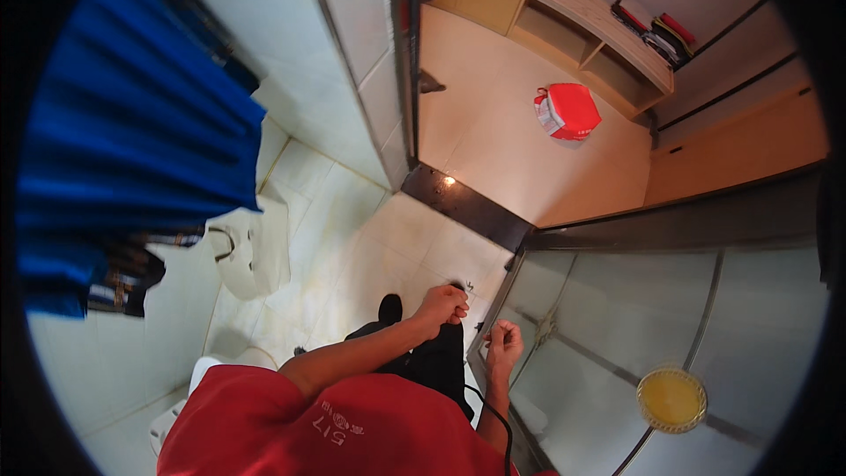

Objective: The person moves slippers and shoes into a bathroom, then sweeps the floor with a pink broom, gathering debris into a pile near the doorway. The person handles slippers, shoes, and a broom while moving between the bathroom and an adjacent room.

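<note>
My left hand (444, 309) is held in front of my body, above my black trousers, its fingers curled inward. To its right, apart from it, my right hand (504, 344) is raised beside the frame of a glass panel, with fingers bent toward the palm. No object shows plainly in either hand, but the insides of both are hidden. A black cable (492, 410) runs across my right forearm. I wear a red shirt (370, 423) with white print, and a black shoe (390, 309) shows on the tiled floor.
Blue cloth (145, 112) hangs at the left above a white toilet-like fixture (264, 251). A dark threshold (469, 208) lies ahead. Beyond it are a red bag (574, 112) and a wooden shelf unit (588, 20) holding folded items. A round yellow object (672, 400) is by the glass panel (634, 304).
</note>
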The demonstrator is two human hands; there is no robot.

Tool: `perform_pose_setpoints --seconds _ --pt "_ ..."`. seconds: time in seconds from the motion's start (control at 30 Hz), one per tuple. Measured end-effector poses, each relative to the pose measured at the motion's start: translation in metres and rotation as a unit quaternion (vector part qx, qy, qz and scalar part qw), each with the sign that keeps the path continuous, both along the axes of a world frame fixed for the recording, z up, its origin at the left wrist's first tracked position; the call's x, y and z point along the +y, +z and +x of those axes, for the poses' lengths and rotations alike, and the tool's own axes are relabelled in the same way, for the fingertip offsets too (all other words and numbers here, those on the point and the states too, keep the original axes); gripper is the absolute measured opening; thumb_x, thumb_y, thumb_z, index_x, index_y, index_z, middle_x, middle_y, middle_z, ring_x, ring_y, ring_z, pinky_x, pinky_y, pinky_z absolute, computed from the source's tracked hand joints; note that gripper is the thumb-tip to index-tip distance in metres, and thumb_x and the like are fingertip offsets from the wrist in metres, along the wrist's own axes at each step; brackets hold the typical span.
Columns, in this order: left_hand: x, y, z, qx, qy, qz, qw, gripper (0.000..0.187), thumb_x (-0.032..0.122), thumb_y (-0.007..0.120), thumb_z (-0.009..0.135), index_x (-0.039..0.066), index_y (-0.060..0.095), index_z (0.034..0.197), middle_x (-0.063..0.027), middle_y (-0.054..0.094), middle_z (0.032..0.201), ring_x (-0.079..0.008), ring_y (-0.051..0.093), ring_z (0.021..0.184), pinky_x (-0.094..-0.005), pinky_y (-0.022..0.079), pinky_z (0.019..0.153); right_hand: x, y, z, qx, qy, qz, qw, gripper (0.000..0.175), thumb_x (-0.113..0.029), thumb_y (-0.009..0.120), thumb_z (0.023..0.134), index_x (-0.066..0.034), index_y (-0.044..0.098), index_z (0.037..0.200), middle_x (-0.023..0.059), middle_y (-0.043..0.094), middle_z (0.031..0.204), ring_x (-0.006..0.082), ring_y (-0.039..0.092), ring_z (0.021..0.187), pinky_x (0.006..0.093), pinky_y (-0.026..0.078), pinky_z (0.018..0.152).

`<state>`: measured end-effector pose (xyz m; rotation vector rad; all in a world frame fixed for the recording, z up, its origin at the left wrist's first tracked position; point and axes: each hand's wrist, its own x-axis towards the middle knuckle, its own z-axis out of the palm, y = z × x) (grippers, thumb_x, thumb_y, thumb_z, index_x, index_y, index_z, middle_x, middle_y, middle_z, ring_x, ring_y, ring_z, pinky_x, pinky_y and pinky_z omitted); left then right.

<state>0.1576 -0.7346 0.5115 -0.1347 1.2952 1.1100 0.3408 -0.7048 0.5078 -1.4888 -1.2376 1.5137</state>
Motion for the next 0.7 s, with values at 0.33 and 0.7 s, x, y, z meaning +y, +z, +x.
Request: perform_pose_setpoints --seconds 0.33,0.7 --pt "0.205 -0.002 -0.053 0.006 -0.014 -0.029 0.999 0.014 0.018 0.061 0.091 0.005 0.062 0.091 -0.0044 0.063 0.08 -0.0121 0.06 0.066 -0.0258 0.05 0.056 0.234 0.006 -0.111 0.061 0.091 0.078 0.991 0.01 -0.007 0.061 0.092 -0.0009 0.061 0.101 0.0035 0.062 0.081 0.0115 0.062 0.066 0.0244 0.051 0.06" --pt "0.402 0.029 -0.107 -0.007 0.098 0.022 0.995 0.01 0.014 0.06 0.091 0.005 0.061 0.088 -0.0031 0.062 0.079 -0.0115 0.057 0.064 -0.0254 0.046 0.053 0.451 0.05 -0.204 -0.017 0.232 0.083 0.969 0.011 -0.007 0.062 0.091 0.0 0.064 0.099 0.0023 0.062 0.078 0.0086 0.057 0.069 0.024 0.047 0.063"
